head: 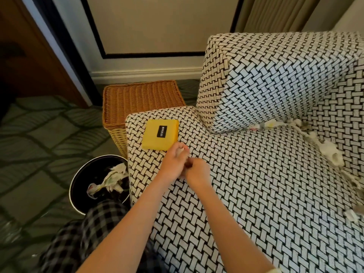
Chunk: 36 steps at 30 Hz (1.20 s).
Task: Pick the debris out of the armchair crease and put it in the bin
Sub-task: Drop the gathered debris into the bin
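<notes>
My left hand (pixel 174 164) and my right hand (pixel 197 174) meet over the armchair's left arm (pixel 149 168), fingers curled together round a small whitish scrap (pixel 182 151) that barely shows. Crumpled white paper debris (pixel 331 152) lies along the crease between seat and back at the right, and more debris (pixel 262 126) sits under the cushion edge. A black round bin (pixel 78 186) stands on the floor left of the armchair, holding crumpled paper (pixel 112 180).
A yellow box (pixel 160 137) with a black label lies on the armchair's arm just beyond my hands. A wicker basket (pixel 137 97) stands behind the bin against the wall. Green patterned carpet (pixel 43 138) covers the floor. My checked trouser leg (pixel 86 229) is beside the bin.
</notes>
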{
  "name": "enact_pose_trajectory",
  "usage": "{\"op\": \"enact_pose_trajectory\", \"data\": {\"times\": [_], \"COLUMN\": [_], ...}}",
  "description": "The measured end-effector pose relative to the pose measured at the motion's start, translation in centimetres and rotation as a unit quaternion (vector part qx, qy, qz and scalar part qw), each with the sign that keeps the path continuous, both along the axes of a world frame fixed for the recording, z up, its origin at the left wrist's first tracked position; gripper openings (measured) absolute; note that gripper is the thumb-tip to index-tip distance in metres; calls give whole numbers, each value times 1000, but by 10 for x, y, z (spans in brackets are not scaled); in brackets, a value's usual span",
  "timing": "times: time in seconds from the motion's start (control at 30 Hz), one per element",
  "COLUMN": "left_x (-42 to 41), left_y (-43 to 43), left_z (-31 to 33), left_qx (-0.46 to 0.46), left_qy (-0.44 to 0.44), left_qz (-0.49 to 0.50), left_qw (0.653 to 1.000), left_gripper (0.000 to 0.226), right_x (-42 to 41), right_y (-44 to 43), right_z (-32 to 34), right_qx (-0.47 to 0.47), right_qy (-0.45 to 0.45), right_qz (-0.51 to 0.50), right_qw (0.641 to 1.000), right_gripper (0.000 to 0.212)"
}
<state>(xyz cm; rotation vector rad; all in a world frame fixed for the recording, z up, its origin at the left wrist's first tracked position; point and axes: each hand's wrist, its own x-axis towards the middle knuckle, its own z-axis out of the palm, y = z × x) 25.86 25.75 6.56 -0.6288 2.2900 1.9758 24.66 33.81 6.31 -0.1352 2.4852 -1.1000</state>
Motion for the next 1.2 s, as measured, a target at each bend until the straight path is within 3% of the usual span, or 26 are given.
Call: {"op": "enact_pose_trajectory", "data": {"times": [0.1,0.23,0.37,0.5,0.63,0.73,0.8,0.93,1.03,1.2], "left_x": [8,19,29,34,40,42,44,53,56,52], "left_y": [-18,-58,-97,-126,-155,-171,-181,-204,-216,-230], "left_z": [6,7,2,-6,-22,-41,-57,-92,-117,-141], "left_qx": [50,54,48,24,3,-4,-10,32,63,115], "left_qy": [5,13,4,9,-14,-68,-104,-187,-236,-255], "left_qz": [60,140,182,222,238,229,226,234,246,295], "left_qw": [997,989,982,975,971,971,969,954,938,914], "left_gripper": [11,18,17,14,13,13,8,5,30,25], "right_x": [11,20,24,22,20,22,22,17,11,11], "right_y": [-25,-68,-108,-144,-184,-209,-219,-228,-228,-230], "right_z": [-6,-13,-13,-16,-28,-43,-56,-82,-90,-98], "right_qx": [-124,-287,-356,-368,-315,-310,-282,-211,-187,-189], "right_qy": [-65,-234,-312,-341,-368,-425,-458,-465,-462,-451], "right_qz": [-62,-124,-130,-141,-148,-192,-192,-181,-170,-196], "right_qw": [988,920,871,854,862,828,821,840,850,850], "right_gripper": [25,28,22,21,12,34,33,26,27,36]}}
